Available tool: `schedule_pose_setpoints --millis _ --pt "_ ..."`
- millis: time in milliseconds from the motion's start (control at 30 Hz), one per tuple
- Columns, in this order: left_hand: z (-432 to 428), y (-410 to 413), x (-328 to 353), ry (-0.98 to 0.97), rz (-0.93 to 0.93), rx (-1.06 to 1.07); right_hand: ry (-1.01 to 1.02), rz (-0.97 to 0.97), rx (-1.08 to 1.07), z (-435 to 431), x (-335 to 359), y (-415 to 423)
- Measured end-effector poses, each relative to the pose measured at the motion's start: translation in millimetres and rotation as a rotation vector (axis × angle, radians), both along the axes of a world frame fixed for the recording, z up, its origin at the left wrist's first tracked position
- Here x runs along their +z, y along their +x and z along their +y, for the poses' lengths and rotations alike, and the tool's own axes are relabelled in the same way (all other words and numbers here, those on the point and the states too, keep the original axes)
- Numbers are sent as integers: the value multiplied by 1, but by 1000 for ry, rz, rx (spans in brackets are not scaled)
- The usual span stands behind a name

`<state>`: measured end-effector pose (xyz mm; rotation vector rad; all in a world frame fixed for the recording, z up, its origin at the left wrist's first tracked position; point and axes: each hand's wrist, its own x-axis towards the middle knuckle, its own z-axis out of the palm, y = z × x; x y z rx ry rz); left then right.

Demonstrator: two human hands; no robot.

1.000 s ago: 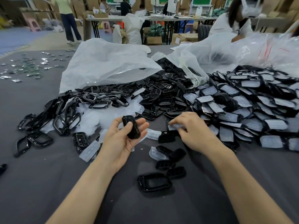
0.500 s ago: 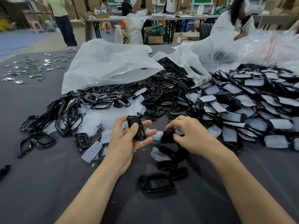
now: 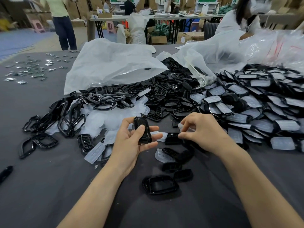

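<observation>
My left hand (image 3: 131, 142) holds a glossy black key-fob shell (image 3: 142, 130) upright, thumb pressed on its face and fingers behind it. Just to its right, my right hand (image 3: 202, 130) pinches a small translucent rubber pad (image 3: 181, 125) between thumb and fingertips, above a black button frame (image 3: 172, 138) lying on the grey table (image 3: 49, 186). More black shell parts (image 3: 159, 184) lie in front of the hands.
A big heap of black frames and clear pads (image 3: 246, 102) covers the right side, black rings (image 3: 69, 119) lie at the left. White plastic bags (image 3: 111, 66) sit behind. Small foil packets (image 3: 32, 68) are scattered far left. People stand and sit beyond the table.
My left hand has lifted the black shell slightly higher and more upright. My right hand has raised a clear pad off the table toward the shell.
</observation>
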<state>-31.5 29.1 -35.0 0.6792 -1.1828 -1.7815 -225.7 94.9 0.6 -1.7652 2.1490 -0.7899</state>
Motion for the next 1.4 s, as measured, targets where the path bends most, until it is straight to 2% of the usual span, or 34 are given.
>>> schedule_pose_setpoints --millis 233,367,500,733,800,867,900,1000,1067,1267,1333,1400 --pt "0 -2 -1 3 18 49 90 93 -20 2 1 -7" --pt "4 -4 -1 -67 -1 170 -149 138 1 -2 -2 12" --pt "8 -6 2 -99 -33 221 -96 304 209 -13 -23 48" --pt "9 -6 5 -87 -56 234 -215 277 128 -23 -30 47" --pt "9 -5 5 -105 -83 233 -265 154 64 -24 -28 45" --pt "9 -5 5 -132 -121 227 -306 -105 -70 -23 -24 42" --pt "10 -6 5 -145 -140 223 -327 -307 -132 -22 -21 40" --pt "11 -7 6 -174 -186 202 -352 -1103 -174 -17 -11 35" --pt "12 -7 6 -186 -204 194 -321 -1397 -156 -15 -7 32" --pt "11 -7 5 -205 -230 180 -335 -1838 -90 -12 1 29" --pt "12 -8 4 -209 -234 173 -341 -1838 -103 -11 -1 29" --pt "12 -8 4 -210 -233 173 -354 -1743 -137 -12 -2 29"
